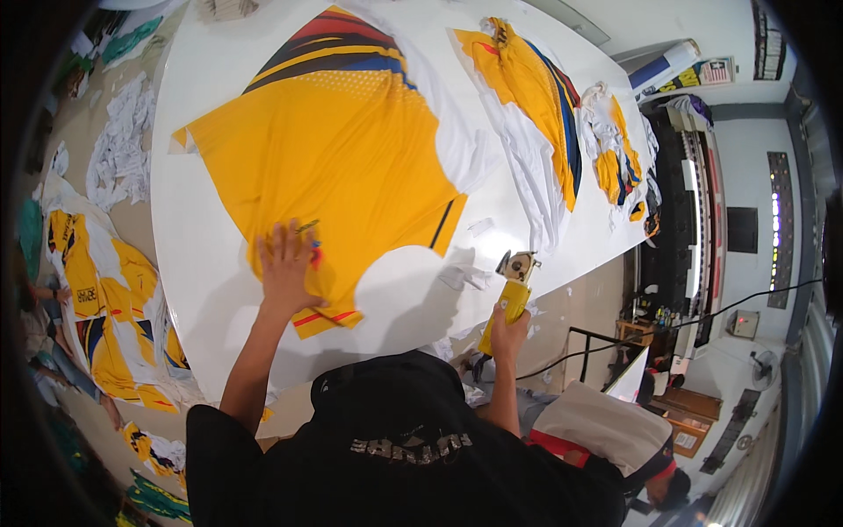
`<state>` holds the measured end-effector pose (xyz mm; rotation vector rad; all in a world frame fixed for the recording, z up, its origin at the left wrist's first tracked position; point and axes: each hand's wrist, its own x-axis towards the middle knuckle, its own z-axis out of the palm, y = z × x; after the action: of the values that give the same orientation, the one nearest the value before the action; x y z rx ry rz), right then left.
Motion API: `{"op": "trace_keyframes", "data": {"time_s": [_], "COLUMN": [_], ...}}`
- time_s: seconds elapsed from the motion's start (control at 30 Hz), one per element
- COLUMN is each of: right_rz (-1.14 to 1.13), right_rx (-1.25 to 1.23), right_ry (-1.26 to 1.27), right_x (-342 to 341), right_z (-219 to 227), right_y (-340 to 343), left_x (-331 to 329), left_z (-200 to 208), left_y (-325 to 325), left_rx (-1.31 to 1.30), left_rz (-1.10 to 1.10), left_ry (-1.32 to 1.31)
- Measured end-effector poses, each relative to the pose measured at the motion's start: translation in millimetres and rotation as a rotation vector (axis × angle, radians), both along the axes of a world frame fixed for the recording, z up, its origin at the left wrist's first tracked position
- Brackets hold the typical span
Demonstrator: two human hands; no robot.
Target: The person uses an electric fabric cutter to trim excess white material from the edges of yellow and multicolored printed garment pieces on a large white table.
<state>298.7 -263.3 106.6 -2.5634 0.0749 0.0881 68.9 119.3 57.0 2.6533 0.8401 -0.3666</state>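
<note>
A yellow cut fabric panel (pixel 334 158) with red, black and blue bands at its far end lies spread on the white table (pixel 395 325). My left hand (pixel 285 263) rests flat on its near left part, fingers spread. My right hand (pixel 507 329) is wrapped round the yellow body of a handheld electric fabric cutter (pixel 516 283). The cutter's metal blade head points away from me, apart from the panel and to its right. Small white fabric scraps (pixel 465 274) lie between the panel and the cutter.
More yellow and white fabric (pixel 536 114) is bunched at the far right of the table, with a smaller heap (pixel 615 149) beyond. A black cord (pixel 676 316) runs off right. Printed cloth (pixel 110 307) and a white pile (pixel 123 145) lie left. Another person (pixel 606 435) is at lower right.
</note>
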Motion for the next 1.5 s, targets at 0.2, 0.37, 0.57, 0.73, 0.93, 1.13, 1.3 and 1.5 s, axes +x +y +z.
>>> {"op": "trace_keyframes", "data": {"time_s": [0.2,0.37,0.57,0.73,0.93,1.13,1.3,1.5], "right_rz": [0.064,0.143,0.243,0.215,0.209,0.227,0.393,0.615], "right_rx": [0.476,0.553,0.457,0.473,0.6,0.514,0.49,0.357], "right_ry": [0.056,0.143,0.167,0.197,0.217,0.206,0.251,0.307], "right_x": [58.9,112.0,145.9,159.4,206.3,229.5,213.5,203.2], "right_z": [-42.7,-31.6,-42.4,-53.5,-59.9,-49.2,-35.9,-27.1], "right_y": [14.5,34.9,-17.9,-53.9,-99.8,-132.9,-106.6,-43.6], "left_x": [97.9,198.4,111.3,172.6,295.6,268.0,188.9,34.9], "left_z": [-3.8,-56.6,3.9,-34.6,-75.6,-55.6,-89.1,-74.5], "left_y": [-53.0,-146.1,-175.2,-235.2,-272.7,-324.3,-147.5,-16.0], "left_rx": [0.108,0.084,-0.04,0.006,0.078,-0.375,-0.108,0.247], "left_rz": [-0.169,-0.445,-0.553,-0.431,-0.226,-0.727,0.279,0.895], "left_ry": [-0.341,-0.411,-0.025,-0.397,-0.584,-0.431,-0.704,-0.038]}}
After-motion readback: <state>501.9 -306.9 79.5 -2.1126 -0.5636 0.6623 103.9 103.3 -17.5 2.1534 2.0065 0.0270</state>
